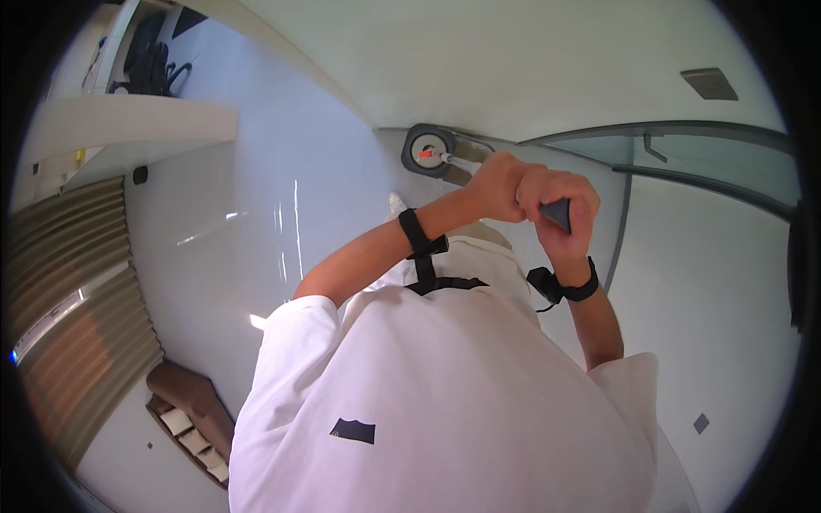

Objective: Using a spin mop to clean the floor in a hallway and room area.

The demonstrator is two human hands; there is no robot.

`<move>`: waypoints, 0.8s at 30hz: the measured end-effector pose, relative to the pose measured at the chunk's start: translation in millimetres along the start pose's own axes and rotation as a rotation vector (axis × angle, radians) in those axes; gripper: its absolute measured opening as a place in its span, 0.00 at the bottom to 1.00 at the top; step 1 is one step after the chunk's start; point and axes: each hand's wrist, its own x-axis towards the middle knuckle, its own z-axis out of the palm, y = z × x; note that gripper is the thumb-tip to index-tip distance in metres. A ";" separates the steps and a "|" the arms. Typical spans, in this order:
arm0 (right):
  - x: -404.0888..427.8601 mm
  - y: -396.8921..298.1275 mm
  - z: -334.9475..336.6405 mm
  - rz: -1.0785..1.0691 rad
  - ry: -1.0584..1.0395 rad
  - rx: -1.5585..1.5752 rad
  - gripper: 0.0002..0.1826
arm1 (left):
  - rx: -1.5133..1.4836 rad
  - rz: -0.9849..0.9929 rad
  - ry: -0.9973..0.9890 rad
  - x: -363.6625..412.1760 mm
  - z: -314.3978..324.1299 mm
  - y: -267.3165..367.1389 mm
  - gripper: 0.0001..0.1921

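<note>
Both my hands are closed around the pole of a mop (463,163). My left hand (499,186) grips the pole a little lower. My right hand (567,202) wraps its top end, where a dark grey handle tip (557,214) pokes out towards me. The pole slants away to a dark grey mop bucket (410,157) on the floor by the wall. An orange-red part (426,154) shows at the pole's lower end, over the bucket's round, light-coloured opening. I cannot tell how deep the mop head sits.
A white wall (487,64) rises just behind the bucket. To the right stands a glass door with a grey frame (705,183) and a handle (654,149). My white shoe (397,203) is on the glossy floor (256,192). A brown sofa (192,391) is at the lower left, beside curtains (83,256).
</note>
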 end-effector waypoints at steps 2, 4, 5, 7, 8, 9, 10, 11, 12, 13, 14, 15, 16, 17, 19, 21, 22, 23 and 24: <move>12.9 -10.9 -1.6 0.037 0.019 0.015 0.17 | 0.040 -0.017 -0.017 9.3 -6.9 11.9 0.13; 23.1 -32.0 6.2 0.024 -0.024 -0.029 0.16 | 0.001 -0.029 0.013 14.8 -13.0 32.9 0.11; 28.2 -44.3 11.2 0.021 -0.068 -0.062 0.15 | -0.001 -0.024 0.008 15.2 -19.0 46.9 0.11; 39.7 -72.7 23.2 -0.038 -0.155 -0.076 0.08 | -0.074 -0.083 -0.055 17.0 -35.2 80.2 0.13; 43.6 -84.2 27.7 -0.066 -0.189 -0.049 0.06 | -0.076 -0.082 -0.057 16.7 -35.7 93.4 0.13; 45.6 -92.0 31.0 -0.093 -0.220 -0.024 0.05 | -0.084 -0.041 -0.050 16.0 -35.2 105.3 0.13; 46.4 -94.1 34.6 -0.090 -0.216 -0.025 0.05 | -0.092 -0.002 -0.041 15.5 -34.1 109.9 0.13; 47.2 -94.0 38.2 -0.182 -0.235 0.028 0.05 | -0.096 -0.007 -0.044 15.0 -32.2 107.9 0.13; 49.7 -93.4 39.8 -0.273 -0.258 0.086 0.06 | -0.039 0.002 -0.061 14.3 -31.5 106.0 0.14; 48.7 -88.8 38.1 -0.266 -0.256 0.093 0.06 | 0.016 0.008 -0.078 13.0 -30.1 102.5 0.15; 44.0 -80.3 35.7 -0.215 -0.210 0.077 0.05 | 0.013 -0.004 -0.076 9.5 -24.7 89.5 0.15; 39.7 -70.2 33.8 -0.163 -0.172 0.071 0.04 | 0.007 0.010 -0.006 2.8 -17.4 67.8 0.16; 36.9 -59.1 31.3 -0.153 -0.168 0.079 0.04 | -0.008 0.027 0.053 1.1 -14.9 51.9 0.18; 35.4 -46.0 29.0 -0.163 -0.137 0.039 0.04 | -0.010 0.013 0.053 -2.3 -13.1 37.7 0.18; 33.1 -20.7 25.1 -0.179 -0.077 -0.043 0.17 | -0.028 0.054 0.072 -3.9 -13.4 17.5 0.21; 27.7 -2.8 22.4 -0.191 -0.072 -0.020 0.18 | 0.003 0.067 0.084 -9.3 -12.7 -2.0 0.22; 23.4 5.2 19.6 -0.186 -0.074 -0.046 0.18 | 0.038 0.095 0.094 -13.3 -11.3 -7.7 0.23; 19.4 11.0 17.7 -0.184 -0.078 -0.073 0.17 | 0.037 0.083 0.093 -17.7 -8.5 -11.5 0.23; 16.1 15.6 15.8 -0.184 -0.075 -0.070 0.17 | 0.011 0.085 0.080 -16.9 -8.0 -15.7 0.22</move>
